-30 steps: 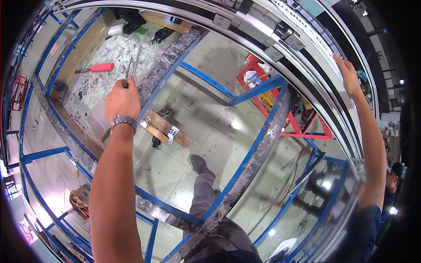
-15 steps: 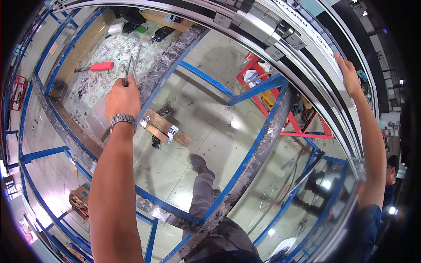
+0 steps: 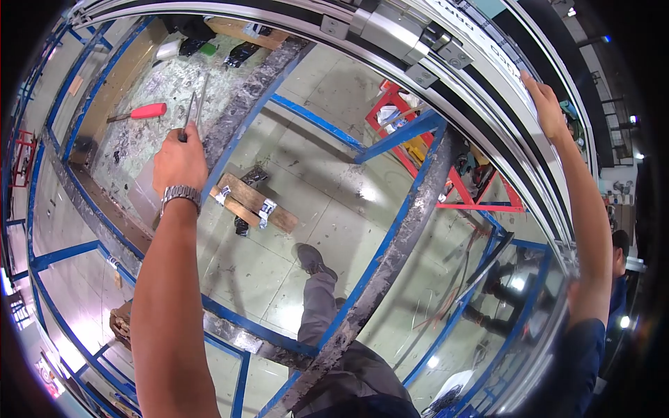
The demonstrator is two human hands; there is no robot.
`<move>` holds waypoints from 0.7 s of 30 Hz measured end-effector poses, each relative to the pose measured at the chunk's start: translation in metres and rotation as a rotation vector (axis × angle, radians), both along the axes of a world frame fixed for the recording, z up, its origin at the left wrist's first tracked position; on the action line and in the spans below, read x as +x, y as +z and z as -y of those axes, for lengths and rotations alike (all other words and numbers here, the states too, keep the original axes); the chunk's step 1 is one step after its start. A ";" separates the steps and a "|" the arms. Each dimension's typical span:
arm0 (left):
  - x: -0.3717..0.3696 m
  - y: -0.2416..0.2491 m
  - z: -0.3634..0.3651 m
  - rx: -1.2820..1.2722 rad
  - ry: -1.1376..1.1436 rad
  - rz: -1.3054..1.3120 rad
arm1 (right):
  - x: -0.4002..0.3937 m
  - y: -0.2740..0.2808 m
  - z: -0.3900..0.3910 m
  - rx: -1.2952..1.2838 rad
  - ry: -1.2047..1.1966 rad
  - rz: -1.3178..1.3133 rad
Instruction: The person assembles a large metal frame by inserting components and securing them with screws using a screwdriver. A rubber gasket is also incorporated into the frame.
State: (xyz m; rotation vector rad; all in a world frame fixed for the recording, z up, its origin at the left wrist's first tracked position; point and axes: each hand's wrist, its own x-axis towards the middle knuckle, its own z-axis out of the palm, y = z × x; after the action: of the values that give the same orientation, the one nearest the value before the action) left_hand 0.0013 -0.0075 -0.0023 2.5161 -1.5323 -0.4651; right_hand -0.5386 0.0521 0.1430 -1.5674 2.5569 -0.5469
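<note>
My left hand (image 3: 180,159), with a metal watch (image 3: 181,196) on the wrist, is closed around a thin two-pronged metal tool (image 3: 197,104) with a dark grip. Its prongs point away from me, above the stained tray surface (image 3: 150,143). A screwdriver with a red handle (image 3: 148,111) lies on that surface to the left. At the upper right, my right hand (image 3: 547,108) rests with outstretched fingers on the edge of a long aluminium profile frame (image 3: 488,104). A metal block fitting (image 3: 390,31) is mounted on this frame.
Scuffed blue steel beams (image 3: 390,258) cross below me, over a tiled floor. Wooden strips (image 3: 258,202) lie between them. A red rack (image 3: 481,207) with assorted items stands at the right. Another person (image 3: 619,272) is partly visible at the far right edge.
The whole view has shifted slightly, so most things sit a little further left. My left hand still holds the metal tool and my right hand stays at the frame.
</note>
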 end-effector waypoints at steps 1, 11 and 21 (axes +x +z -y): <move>0.000 -0.001 0.000 -0.006 -0.002 0.006 | -0.004 0.000 -0.001 0.011 0.022 0.021; 0.002 -0.005 0.002 -0.015 -0.013 0.025 | -0.022 -0.002 0.005 0.068 0.075 0.107; 0.001 -0.004 0.001 -0.021 -0.015 0.024 | -0.010 -0.007 0.001 -0.077 0.011 -0.057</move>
State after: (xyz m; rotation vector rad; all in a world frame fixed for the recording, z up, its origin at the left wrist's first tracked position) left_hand 0.0028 -0.0083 -0.0065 2.5046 -1.5573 -0.4201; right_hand -0.5491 0.0509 0.1356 -1.6441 2.5964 -0.6158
